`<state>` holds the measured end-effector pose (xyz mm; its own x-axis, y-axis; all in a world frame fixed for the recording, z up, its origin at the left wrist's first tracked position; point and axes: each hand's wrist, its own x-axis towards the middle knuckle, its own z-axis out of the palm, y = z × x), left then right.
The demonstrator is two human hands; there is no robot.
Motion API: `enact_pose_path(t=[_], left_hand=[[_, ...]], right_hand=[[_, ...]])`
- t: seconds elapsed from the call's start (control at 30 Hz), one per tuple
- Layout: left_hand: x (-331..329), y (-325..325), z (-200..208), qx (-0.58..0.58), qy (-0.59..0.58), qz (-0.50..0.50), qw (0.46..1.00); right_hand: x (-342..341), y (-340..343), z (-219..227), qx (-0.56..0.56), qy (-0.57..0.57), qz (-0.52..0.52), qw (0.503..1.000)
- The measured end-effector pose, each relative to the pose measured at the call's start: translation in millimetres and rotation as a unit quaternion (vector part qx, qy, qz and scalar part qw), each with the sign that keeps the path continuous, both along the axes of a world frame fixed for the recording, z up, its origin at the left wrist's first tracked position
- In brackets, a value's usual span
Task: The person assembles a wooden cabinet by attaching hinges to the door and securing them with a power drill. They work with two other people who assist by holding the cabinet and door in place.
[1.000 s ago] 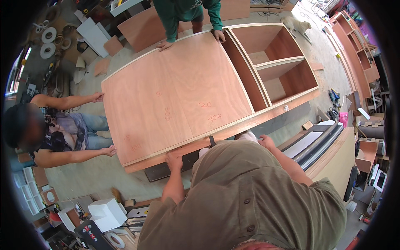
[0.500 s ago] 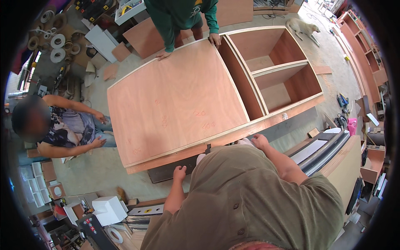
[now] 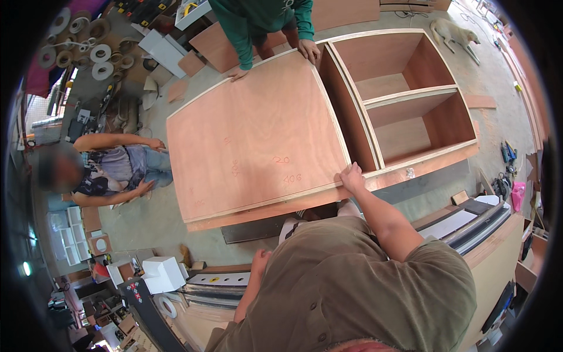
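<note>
My right hand [image 3: 352, 179] is closed on the near right corner of a flat plywood panel [image 3: 258, 135], its fingers over the edge. The panel lies on a large wooden cabinet frame [image 3: 422, 157] and bears red pencil marks. Right of it is a narrow gap, then two open compartments [image 3: 431, 126]. My left hand [image 3: 260, 259] hangs low beside my body, fingers curled, with nothing visible in it. Across the cabinet, a person in a green top [image 3: 264, 23] has one hand [image 3: 308, 50] at the panel's far right corner and the other [image 3: 237, 74] on its far edge.
A second person [image 3: 117, 167] is at the panel's left end, hands apart from it. A dog [image 3: 454, 35] stands beyond the cabinet on the right. Blue tools [image 3: 508, 154] lie on the floor. Behind me are stacked boards [image 3: 487, 234] and a white box [image 3: 163, 274].
My right hand has come up from beside my body onto the panel's near edge. My left hand has moved slightly down and right. The view has shifted, and the person in green keeps both hands there.
</note>
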<state>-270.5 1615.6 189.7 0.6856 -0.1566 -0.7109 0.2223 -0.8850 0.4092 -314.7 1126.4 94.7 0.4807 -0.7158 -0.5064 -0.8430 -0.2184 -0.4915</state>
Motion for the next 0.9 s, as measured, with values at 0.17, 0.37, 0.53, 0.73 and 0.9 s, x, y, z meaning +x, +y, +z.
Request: enact_pose_path(t=[0.17,0.37,0.53,0.73,0.9], left_hand=[[-36.8,11.5,9.5,0.014,0.016,0.083,0.996],[-83.3,95.1,-82.0,-0.007,0.017,0.151,0.988],[-87.8,95.9,-96.0,-0.011,0.006,0.116,0.993],[-88.9,103.1,-98.9,-0.009,0.013,0.088,0.996],[-86.9,107.3,-96.3,-0.011,0.015,0.107,0.994]], right_hand=[[37.5,-2.7,16.7,0.112,0.120,-0.060,0.985],[61.0,-4.3,26.6,0.153,0.157,-0.132,0.967],[61.1,2.6,47.5,0.141,0.165,-0.110,0.970],[59.3,12.1,20.2,0.076,0.161,-0.117,0.977],[41.9,4.8,27.8,0.129,0.108,-0.091,0.982]])
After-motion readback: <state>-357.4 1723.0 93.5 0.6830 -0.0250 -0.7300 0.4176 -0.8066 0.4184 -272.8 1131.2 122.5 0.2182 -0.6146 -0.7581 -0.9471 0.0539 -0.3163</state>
